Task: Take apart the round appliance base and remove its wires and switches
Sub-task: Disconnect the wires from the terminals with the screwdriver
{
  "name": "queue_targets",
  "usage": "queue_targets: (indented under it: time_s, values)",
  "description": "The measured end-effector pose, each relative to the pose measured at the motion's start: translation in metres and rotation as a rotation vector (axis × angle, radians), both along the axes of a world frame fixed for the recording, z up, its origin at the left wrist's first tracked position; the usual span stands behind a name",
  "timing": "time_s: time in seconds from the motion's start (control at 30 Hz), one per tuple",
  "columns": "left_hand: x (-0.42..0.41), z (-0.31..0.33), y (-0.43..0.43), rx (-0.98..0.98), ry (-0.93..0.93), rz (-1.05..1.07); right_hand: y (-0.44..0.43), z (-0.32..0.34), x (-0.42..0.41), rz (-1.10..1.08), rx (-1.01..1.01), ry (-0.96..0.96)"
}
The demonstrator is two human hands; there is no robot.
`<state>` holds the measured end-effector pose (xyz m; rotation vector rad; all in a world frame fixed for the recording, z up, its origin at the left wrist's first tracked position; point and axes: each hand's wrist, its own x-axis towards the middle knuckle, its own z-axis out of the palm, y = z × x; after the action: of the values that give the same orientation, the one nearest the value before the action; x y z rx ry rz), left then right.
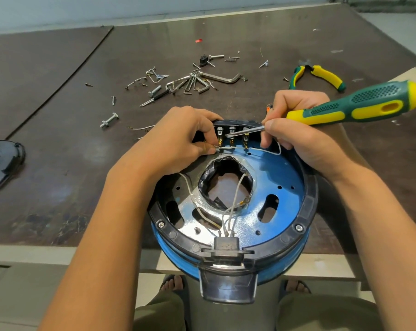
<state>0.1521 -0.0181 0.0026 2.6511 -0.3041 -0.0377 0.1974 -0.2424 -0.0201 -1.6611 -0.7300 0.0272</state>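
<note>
One round appliance base (308, 206), a blue plate inside a black rim, sits open side up at the near edge of the table (59, 111), right of centre, overhanging toward the person. Two rim screws (160, 224) show in the near part of the rim, one left and one right. At the far edge of the base stands one switch block (233, 128) carrying three terminals in a row. The left hand (178, 137) rests on the far left of the base, thumb and forefinger closed in a pinch on one white wire (270, 152) just beside the leftmost terminal. The wire runs rightward across the foot of the three terminals and loops up under the right hand. The right hand (297, 132) has its fingers curled round the front of one screwdriver (359, 103), green and yellow in the handle. The screwdriver's metal shaft slants down to the left, and its tip lies between the left and middle terminals. At the near edge of the base is one black socket block (226, 244), from which three pale leads rise toward the central opening. On the table beyond the base lie one pair of green-and-yellow pliers (321, 76) at far right, one ring of hex keys (197, 83) at far centre, and scattered loose screws too many to count. One bolt with a nut (109, 120) lies to the left of the hands. One black cover (1, 161) lies at the left edge.
</note>
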Motion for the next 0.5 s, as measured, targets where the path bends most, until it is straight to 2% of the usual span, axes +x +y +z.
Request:
queue_targets:
  time_s: [0.23,0.5]
  values:
    - [0.0013,-0.0009,0.0009,-0.032,-0.009,-0.018,-0.0005,0.0004,0.0002,-0.003,-0.030,0.013]
    - [-0.0002,-0.0002,0.0004,-0.030,-0.013,-0.010,0.0003,-0.0006,-0.0010,-0.008,0.067,0.066]
